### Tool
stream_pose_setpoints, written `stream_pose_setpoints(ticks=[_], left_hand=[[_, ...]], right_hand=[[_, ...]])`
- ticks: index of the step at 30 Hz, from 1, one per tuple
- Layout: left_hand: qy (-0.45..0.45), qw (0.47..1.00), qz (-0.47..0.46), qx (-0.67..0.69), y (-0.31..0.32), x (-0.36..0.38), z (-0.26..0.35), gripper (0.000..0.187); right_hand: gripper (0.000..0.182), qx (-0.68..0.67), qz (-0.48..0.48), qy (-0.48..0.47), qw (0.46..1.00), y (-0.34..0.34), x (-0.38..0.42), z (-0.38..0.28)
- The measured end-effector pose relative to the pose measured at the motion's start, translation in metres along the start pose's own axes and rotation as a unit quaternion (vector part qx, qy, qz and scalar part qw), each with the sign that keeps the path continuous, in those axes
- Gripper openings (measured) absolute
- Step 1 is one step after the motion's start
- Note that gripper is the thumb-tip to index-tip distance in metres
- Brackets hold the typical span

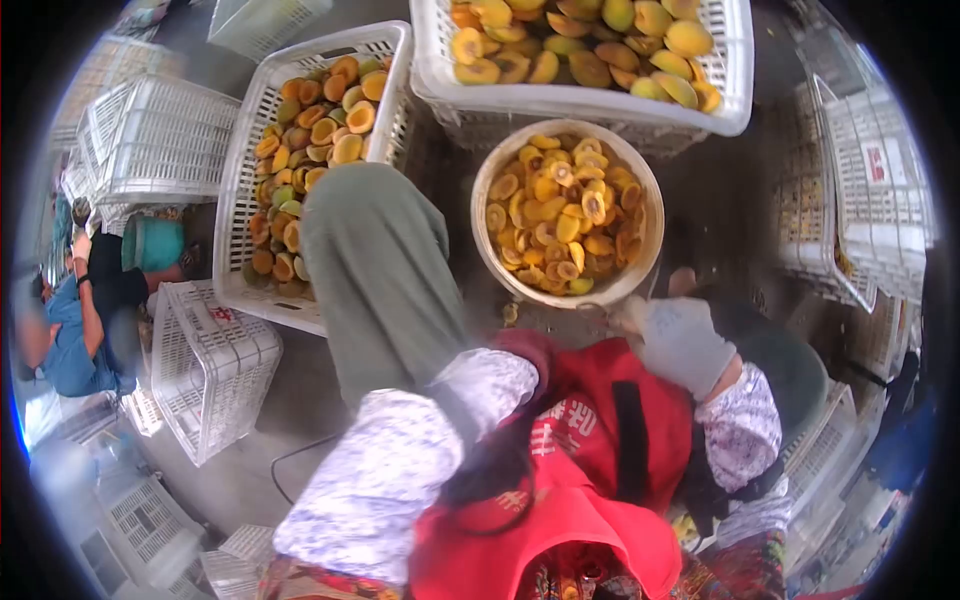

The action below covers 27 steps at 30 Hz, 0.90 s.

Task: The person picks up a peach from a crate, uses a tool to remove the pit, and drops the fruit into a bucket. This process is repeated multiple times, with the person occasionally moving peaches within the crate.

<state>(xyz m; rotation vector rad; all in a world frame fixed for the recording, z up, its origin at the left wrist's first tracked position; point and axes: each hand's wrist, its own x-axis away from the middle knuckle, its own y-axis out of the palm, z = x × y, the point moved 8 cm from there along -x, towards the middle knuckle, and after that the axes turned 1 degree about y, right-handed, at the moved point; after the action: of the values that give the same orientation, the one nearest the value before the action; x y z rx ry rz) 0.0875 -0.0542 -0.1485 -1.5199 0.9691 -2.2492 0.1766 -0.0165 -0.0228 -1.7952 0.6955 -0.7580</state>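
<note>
A round, pale bucket (482, 235) stands on the floor in front of me, filled with cut yellow-orange stone fruit (565, 215) that looks like peach or apricot halves. My right hand (680, 345), in a light grey glove, is at the bucket's near right rim with its fingers curled there, seemingly on the rim or wire handle. Near my lap, over the red apron (600, 420), my left hand (527, 352) shows only as a dark red patch at the end of the patterned sleeve. Its fingers are hidden.
White crates of halved fruit stand at the left (235, 190) and far side (590, 97). My raised knee (375, 250) overlaps the left crate. White crates are stacked at the left (165, 135) and right (880, 170). Another person (75, 330) sits at far left near a teal bucket (155, 243).
</note>
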Motion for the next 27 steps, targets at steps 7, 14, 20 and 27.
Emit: stream_pose_setpoints(ticks=[7,14,20,27], left_hand=[[-0.078,0.989,-0.08,0.1,0.126,-0.041,-0.078,0.031],[-0.141,0.98,-0.07,0.12,0.167,-0.115,-0.128,0.033],[-0.181,0.974,-0.018,0.136,0.158,-0.168,-0.165,0.036],[-0.198,0.968,0.064,0.14,0.168,-0.173,-0.185,0.039]], right_hand=[[0.013,-0.052,-0.054,0.069,0.995,0.001,-0.007,0.01],[0.014,0.047,0.004,0.079,0.996,-0.035,-0.015,0.018],[0.014,0.075,-0.027,0.113,0.99,-0.043,-0.01,0.032],[0.014,0.062,0.054,0.097,0.992,-0.044,-0.001,0.028]])
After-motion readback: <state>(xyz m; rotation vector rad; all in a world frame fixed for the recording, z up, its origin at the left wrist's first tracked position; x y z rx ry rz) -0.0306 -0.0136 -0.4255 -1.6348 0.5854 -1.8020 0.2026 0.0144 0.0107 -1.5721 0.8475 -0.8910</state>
